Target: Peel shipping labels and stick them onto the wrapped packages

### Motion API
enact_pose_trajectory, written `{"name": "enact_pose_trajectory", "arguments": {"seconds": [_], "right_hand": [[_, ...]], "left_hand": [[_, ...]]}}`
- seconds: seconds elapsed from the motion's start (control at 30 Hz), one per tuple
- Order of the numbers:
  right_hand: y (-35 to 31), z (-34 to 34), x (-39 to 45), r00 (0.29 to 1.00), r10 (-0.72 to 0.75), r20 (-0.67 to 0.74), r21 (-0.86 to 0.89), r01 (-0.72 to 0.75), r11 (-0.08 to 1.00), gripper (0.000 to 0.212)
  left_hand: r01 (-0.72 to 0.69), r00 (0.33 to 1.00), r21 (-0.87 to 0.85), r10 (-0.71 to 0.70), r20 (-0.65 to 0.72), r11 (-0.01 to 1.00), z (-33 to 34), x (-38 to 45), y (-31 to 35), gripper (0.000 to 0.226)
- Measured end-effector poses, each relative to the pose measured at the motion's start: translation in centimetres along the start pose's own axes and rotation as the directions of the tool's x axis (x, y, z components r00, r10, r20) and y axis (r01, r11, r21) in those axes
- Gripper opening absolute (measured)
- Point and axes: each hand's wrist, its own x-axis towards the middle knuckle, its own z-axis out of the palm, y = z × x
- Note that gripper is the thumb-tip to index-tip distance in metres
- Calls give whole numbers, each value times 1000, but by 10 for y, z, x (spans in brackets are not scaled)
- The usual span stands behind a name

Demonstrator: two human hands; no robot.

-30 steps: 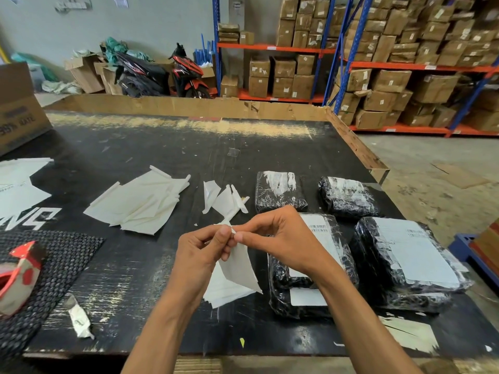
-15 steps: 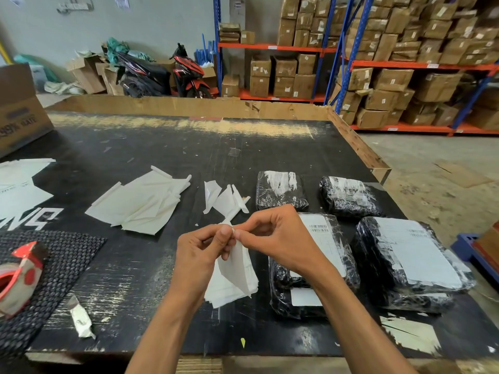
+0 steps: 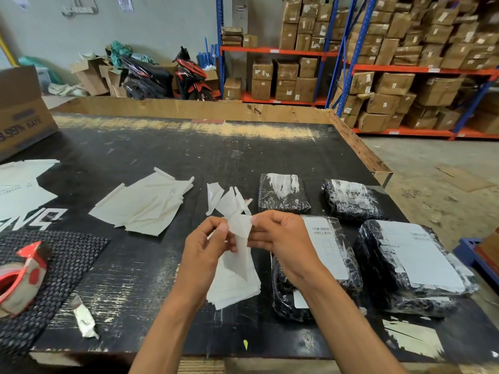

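Note:
Both hands meet above the black table [image 3: 162, 147]. My left hand [image 3: 208, 247] and my right hand [image 3: 280, 236] pinch the top of one white shipping label [image 3: 240, 238], which hangs down between them with its layers spread at the top. Under it lies a small stack of labels [image 3: 235, 287]. Several black wrapped packages lie to the right: one partly under my right wrist [image 3: 332, 255] with a label on it, a large labelled one [image 3: 415, 265], and two smaller ones behind [image 3: 283, 193] [image 3: 351, 198].
Peeled backing sheets [image 3: 145, 203] and smaller scraps [image 3: 221, 198] lie mid-table. A red tape dispenser [image 3: 21, 273] rests on a black mesh mat [image 3: 67, 260] at the left, a crumpled scrap [image 3: 83, 317] near the front edge. A cardboard box [image 3: 21, 112] stands far left.
The pinched top of the label has spread wider between my fingers, and my hands have drawn slightly apart. The hanging part has swung under my hands.

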Motion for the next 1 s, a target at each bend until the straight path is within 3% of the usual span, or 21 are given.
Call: {"name": "enact_pose_trajectory", "arguments": {"seconds": [0.1,0.27,0.37,0.43,0.5,0.6,0.7,0.83,1.0], "right_hand": [[3,-2,2,995,56,-84,71,-50,996,13],[8,-11,7,948,6,-318,55,12,998,11],[8,-6,8,956,-24,-292,-18,20,1000,9],[10,-1,8,966,-48,-255,-67,32,997,8],[12,1,8,964,-82,-253,-94,60,994,7],[7,-5,11,950,-131,-284,-122,100,987,6],[-4,-24,18,923,-177,-342,-217,106,971,6],[-16,-60,39,888,-237,-394,-408,62,911,6],[-20,-98,68,846,-263,-465,-476,11,879,7]], "left_hand": [[87,992,-109,-96,-84,990,2,4,0,21],[164,938,-178,-210,-276,970,-3,17,-3,21],[224,872,-134,-260,-415,965,4,33,-5,36],[246,798,-185,-307,-519,951,10,47,-7,34],[259,773,-148,-297,-561,955,15,61,-11,27],[248,805,6,-203,-557,969,22,73,-19,13],[245,840,155,-130,-527,957,18,79,-30,14],[225,870,220,-94,-484,949,-4,103,-42,21],[212,911,307,-74,-406,928,-22,139,-50,43]]}}
